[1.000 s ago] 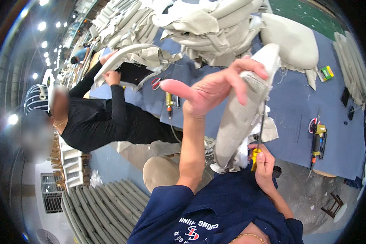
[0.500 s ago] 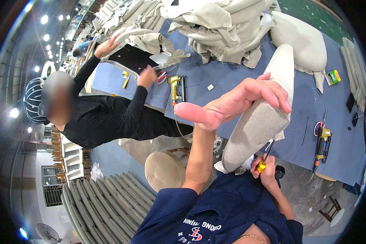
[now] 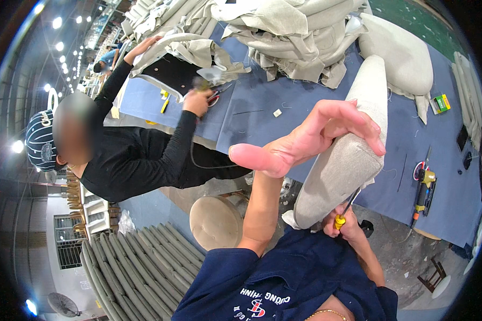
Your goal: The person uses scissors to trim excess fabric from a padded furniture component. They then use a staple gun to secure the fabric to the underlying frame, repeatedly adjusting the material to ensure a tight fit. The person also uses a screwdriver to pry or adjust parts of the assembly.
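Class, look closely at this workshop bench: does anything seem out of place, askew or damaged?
Nothing looks damaged. The padded cushion stands tilted off the blue table, steadied by the left hand, while the right hand holds a yellow-handled tool beneath it.

Navy short-sleeved shirt, white and red chest print; thin gold neck chain; bare forearms.

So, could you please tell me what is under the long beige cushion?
Under the cushion, the right hand holds a yellow-handled tool. The blue table lies behind it. The cushion's underside is hidden.
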### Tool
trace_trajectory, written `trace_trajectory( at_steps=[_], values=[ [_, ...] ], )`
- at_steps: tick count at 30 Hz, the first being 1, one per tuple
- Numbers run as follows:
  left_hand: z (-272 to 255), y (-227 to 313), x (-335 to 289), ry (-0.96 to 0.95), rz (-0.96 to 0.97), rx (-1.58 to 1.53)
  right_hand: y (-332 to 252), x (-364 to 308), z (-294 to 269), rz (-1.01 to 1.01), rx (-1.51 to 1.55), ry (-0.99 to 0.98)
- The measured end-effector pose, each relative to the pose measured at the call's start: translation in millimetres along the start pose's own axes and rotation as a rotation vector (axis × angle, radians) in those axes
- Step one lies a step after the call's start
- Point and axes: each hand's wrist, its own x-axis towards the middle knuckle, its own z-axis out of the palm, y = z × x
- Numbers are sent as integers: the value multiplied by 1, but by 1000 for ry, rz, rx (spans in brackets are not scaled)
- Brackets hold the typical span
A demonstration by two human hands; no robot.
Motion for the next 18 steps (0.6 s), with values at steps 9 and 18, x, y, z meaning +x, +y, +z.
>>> trace_trajectory(
  at_steps=[9,18],
  values=[
    [-9,7,-6,35,15,13,-25,30,-8,133,299,-658],
    [-2,53,-35,103,155,-7,-52,13,-41,112,-299,-244]
  ],
)
